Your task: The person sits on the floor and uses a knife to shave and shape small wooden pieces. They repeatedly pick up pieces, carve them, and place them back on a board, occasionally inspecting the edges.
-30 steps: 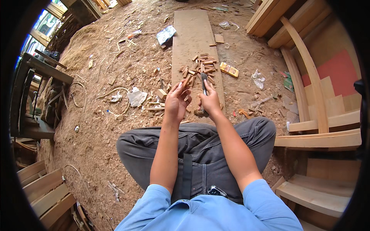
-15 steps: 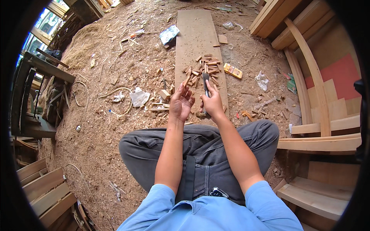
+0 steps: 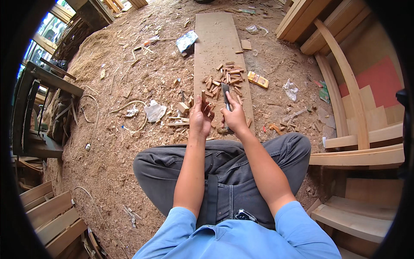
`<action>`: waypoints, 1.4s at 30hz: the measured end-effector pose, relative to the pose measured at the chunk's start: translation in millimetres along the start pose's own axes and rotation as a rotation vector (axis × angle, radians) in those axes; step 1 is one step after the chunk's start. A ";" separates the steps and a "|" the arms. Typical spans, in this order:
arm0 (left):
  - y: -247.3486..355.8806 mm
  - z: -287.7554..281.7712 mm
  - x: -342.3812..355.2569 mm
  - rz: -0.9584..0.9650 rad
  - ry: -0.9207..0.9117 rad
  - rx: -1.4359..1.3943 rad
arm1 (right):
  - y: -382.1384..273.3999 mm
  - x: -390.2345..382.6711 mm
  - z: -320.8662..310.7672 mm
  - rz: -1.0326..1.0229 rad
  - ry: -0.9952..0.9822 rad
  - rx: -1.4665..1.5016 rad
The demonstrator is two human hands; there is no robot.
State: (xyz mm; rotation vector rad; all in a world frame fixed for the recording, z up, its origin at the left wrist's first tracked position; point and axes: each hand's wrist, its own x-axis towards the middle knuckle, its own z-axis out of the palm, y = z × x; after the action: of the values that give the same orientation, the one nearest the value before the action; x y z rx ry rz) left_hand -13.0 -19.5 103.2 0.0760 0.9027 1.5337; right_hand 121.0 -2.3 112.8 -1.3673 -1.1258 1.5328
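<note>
My left hand (image 3: 201,120) grips a small wooden stick (image 3: 203,97), held nearly upright between thumb and fingers. Just to its right, my right hand (image 3: 234,115) is closed on a dark, flat-bladed tool (image 3: 226,91) pointing away from me. Both hands are above the near end of a long, thin board (image 3: 215,34) lying on the ground. A loose heap of short wooden pieces (image 3: 230,72) rests on that board beyond my hands. A paler wood block (image 3: 182,108) sits among scraps left of my left hand.
Wood shavings and scraps cover the ground, with a yellow packet (image 3: 258,79), white plastic (image 3: 154,111) and cords (image 3: 94,112). Curved timber frames (image 3: 360,108) stand close on my right, a dark metal stand (image 3: 49,108) on the left, slatted wood (image 3: 56,216) at lower left.
The stick in my left hand has turned more upright. My right hand with the tool has shifted only slightly, and the view has moved a little.
</note>
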 end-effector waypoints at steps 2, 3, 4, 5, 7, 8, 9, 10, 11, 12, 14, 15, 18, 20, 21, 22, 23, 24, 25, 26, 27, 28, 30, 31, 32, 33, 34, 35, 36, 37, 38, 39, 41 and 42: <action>-0.4 0.2 -0.2 0.006 0.041 0.013 | -0.2 -0.8 0.3 -0.001 -0.008 0.006; -0.5 0.2 -0.4 0.011 0.041 0.017 | -0.6 -1.2 0.4 -0.002 -0.011 0.003; -0.6 0.3 -0.6 0.011 0.053 0.016 | -1.0 -1.5 0.5 -0.003 -0.013 0.003; -0.7 0.5 -0.5 0.009 0.072 0.012 | -1.5 -1.9 0.5 -0.002 -0.014 -0.006; -0.5 0.3 -0.1 0.031 0.057 0.021 | -2.5 -2.5 0.6 0.013 -0.020 -0.001; -0.4 0.0 0.2 0.035 0.073 0.021 | -3.1 -2.8 0.7 0.005 -0.024 -0.019; -0.5 -0.3 0.5 0.042 0.043 0.013 | -3.6 -3.1 0.7 0.009 -0.032 -0.023; -0.5 -0.6 0.8 0.043 0.033 0.002 | -4.0 -3.4 0.8 0.014 -0.040 -0.027; -0.6 -1.0 1.1 0.036 0.036 -0.012 | -4.4 -3.6 1.0 0.013 -0.044 -0.028; -0.8 -1.3 1.2 0.040 0.013 -0.013 | -4.7 -3.9 1.2 0.012 -0.049 -0.029; -1.0 -1.6 1.6 0.031 0.002 -0.022 | -5.3 -4.5 1.9 0.009 -0.055 -0.032; -1.2 -1.5 1.6 0.031 -0.019 -0.023 | -5.6 -4.9 2.2 0.008 -0.057 -0.036; -1.4 -0.6 1.5 0.029 -0.051 -0.036 | -6.9 -6.6 3.0 -0.004 -0.050 -0.022; -1.0 -0.1 1.2 0.026 -0.062 -0.064 | -8.1 -7.9 3.2 -0.006 -0.048 -0.019; -0.6 0.0 1.2 0.034 -0.087 -0.068 | -8.7 -8.4 3.2 -0.005 -0.050 -0.025; 0.0 0.1 1.2 0.036 -0.100 -0.076 | -9.4 -8.8 3.1 0.002 -0.053 -0.014; 0.5 0.0 1.3 0.029 -0.096 -0.088 | -9.8 -9.1 3.0 -0.004 -0.052 -0.029; 1.0 -0.1 1.5 0.030 -0.116 -0.083 | -10.2 -9.3 2.9 -0.005 -0.053 -0.028; 1.4 -0.4 1.7 0.022 -0.117 -0.082 | -10.4 -9.5 2.9 0.002 -0.058 -0.006; 1.6 -0.6 2.1 0.013 -0.119 -0.082 | -10.5 -9.4 2.8 0.000 -0.055 -0.022; 1.7 -0.9 2.3 0.007 -0.121 -0.077 | -10.2 -9.4 2.9 0.006 -0.057 -0.018; 1.7 -1.1 2.8 0.001 -0.123 -0.071 | -9.9 -9.1 2.9 0.019 -0.063 0.006; 1.1 -1.6 3.4 0.001 -0.114 -0.061 | -9.1 -8.6 3.0 0.009 -0.054 -0.013; 0.6 -1.8 3.6 0.005 -0.103 -0.057 | -8.7 -8.4 3.1 0.018 -0.057 0.008; 0.1 -2.1 3.8 0.002 -0.079 -0.057 | -8.3 -8.2 3.1 0.005 -0.053 -0.013; -0.1 -2.4 4.1 0.017 -0.084 -0.052 | -8.0 -7.9 3.2 0.000 -0.054 -0.014; -0.5 -2.7 4.3 0.025 -0.077 -0.052 | -7.9 -7.8 3.2 0.011 -0.056 0.001; -0.9 -3.1 4.5 0.031 -0.056 -0.057 | -7.9 -7.8 3.2 -0.008 -0.057 -0.010; -1.3 -3.4 4.7 0.050 -0.057 -0.040 | -8.1 -7.8 3.2 -0.011 -0.059 -0.006; -2.1 -3.8 4.9 0.067 -0.045 -0.028 | -8.4 -8.1 3.2 -0.005 -0.065 0.016; -2.5 -4.0 5.2 0.084 -0.032 -0.016 | -9.0 -8.3 3.2 -0.018 -0.061 0.001; -3.2 -4.3 5.4 0.096 -0.018 -0.006 | -9.5 -8.7 3.1 -0.022 -0.060 0.003; -4.0 -4.4 5.9 0.113 0.018 0.008 | -11.1 -9.5 3.0 -0.030 -0.063 0.013; -4.2 -4.4 5.9 0.127 0.007 0.017 | -12.0 -10.0 2.8 -0.032 -0.066 0.020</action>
State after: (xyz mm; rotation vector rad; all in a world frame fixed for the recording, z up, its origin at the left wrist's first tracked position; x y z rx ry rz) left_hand -13.2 -16.9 95.1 0.1428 0.9314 1.6445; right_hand 119.3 -8.4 127.3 -1.2876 -1.1646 1.5722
